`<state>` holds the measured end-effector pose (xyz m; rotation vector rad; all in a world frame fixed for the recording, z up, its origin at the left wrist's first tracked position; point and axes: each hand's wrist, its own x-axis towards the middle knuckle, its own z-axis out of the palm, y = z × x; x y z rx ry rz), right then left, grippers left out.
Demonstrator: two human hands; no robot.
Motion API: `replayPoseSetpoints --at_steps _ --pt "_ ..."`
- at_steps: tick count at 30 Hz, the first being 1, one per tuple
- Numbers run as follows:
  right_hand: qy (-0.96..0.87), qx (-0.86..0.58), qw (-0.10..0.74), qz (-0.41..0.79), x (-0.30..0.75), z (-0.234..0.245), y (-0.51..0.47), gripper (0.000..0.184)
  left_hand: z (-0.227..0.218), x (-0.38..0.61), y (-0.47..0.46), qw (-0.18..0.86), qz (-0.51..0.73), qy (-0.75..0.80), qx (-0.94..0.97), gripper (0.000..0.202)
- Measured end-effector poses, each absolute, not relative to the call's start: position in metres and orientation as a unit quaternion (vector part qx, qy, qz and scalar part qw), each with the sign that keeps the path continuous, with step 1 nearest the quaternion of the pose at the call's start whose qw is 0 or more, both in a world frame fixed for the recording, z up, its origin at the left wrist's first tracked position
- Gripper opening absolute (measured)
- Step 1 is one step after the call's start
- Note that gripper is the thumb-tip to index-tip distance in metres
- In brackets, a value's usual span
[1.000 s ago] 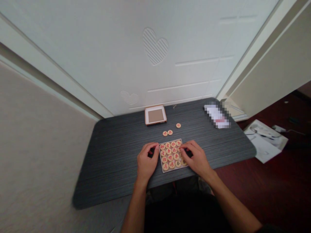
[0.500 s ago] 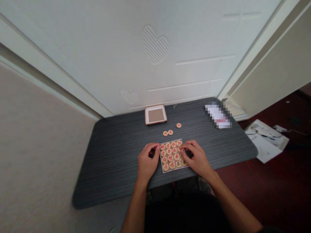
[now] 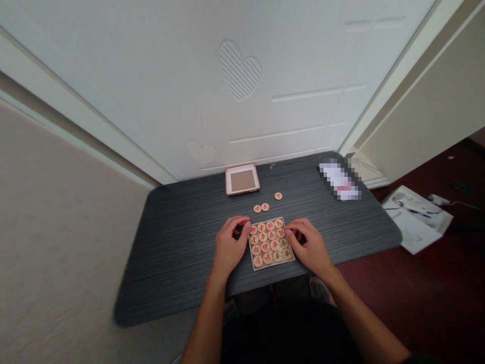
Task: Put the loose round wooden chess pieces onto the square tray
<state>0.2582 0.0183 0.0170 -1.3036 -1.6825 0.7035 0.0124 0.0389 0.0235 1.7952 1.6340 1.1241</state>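
A small square tray packed with several round wooden chess pieces marked in red lies near the front edge of a dark table. My left hand rests at the tray's left side, fingers curled against its edge. My right hand rests at the right side, fingers curled with the tips touching the tray's edge. Two loose pieces lie just beyond the tray, and a third loose piece sits a little further back to the right.
An empty square box lid sits at the table's back edge by a white door. A white blurred item lies at the back right. Papers lie on the dark red floor to the right.
My right hand has slid a little to the right, off the pieces and onto the tray's right edge. My left hand has barely shifted.
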Motion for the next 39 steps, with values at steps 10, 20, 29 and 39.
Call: replayPoseSetpoints --at_steps 10,20,29,39 --pt "-0.647 -0.531 0.461 0.294 0.262 0.019 0.02 0.017 0.027 0.016 0.109 0.234 0.287 0.562 0.74 0.031" --pt "-0.639 -0.524 0.471 0.309 0.263 0.02 0.021 0.016 0.033 0.016 0.121 0.239 0.235 0.554 0.762 0.02" --pt "-0.637 -0.526 0.471 0.308 0.263 0.018 0.021 0.017 0.029 0.014 0.121 0.29 0.268 0.551 0.735 0.019" --pt "-0.641 -0.525 0.469 0.306 0.264 0.019 0.021 0.017 0.05 0.019 0.1 0.307 0.343 0.562 0.687 0.023"
